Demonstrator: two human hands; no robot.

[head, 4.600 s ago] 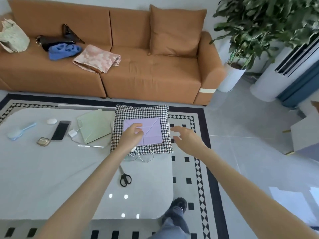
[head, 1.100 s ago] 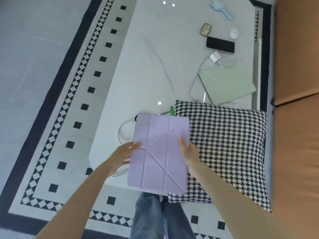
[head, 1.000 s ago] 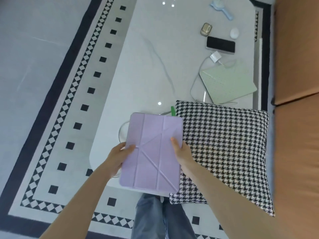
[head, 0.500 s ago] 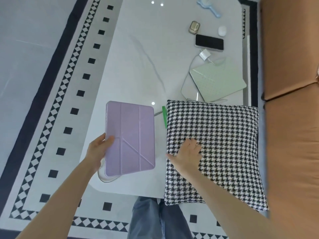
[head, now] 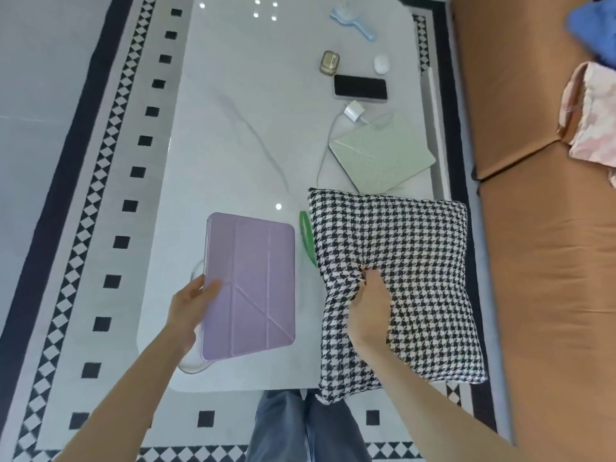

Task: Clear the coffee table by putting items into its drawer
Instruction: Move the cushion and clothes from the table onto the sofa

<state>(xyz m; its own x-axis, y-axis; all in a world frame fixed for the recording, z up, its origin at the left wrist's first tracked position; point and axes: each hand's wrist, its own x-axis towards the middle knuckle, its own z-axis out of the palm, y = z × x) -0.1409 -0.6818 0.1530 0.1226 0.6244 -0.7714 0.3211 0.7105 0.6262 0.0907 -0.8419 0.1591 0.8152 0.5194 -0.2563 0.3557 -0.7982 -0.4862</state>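
Grips a flat lilac tablet in a creased folding cover (head: 253,285) by its near-left edge with the left hand (head: 190,305), thumb on top, and holds it over the near end of the white marble-look coffee table (head: 233,128). Bunches the middle of a black-and-white houndstooth fabric cushion (head: 416,248) in the curled fingers of the right hand (head: 370,305). Has that cushion lying across the table's near corner, overhanging toward the orange sofa (head: 550,261) off to the right of the right hand. Leaves between the two hands a narrow green strip (head: 308,238), partly under the cushion's edge and too little shown to name. Leaves well beyond the right hand a pale green dotted case (head: 383,155), a white charger plug (head: 354,112), a black phone (head: 361,89), a small gold case (head: 330,62), a white oval pod (head: 381,64) and a light blue hairbrush (head: 353,21). Shows no open drawer near either hand. Reads as early in the clearing, with nothing visibly stowed. Calls next for moving the cushion aside, probably onto the sofa, then freeing a hand to find and pull the drawer before sliding the tablet in flat.
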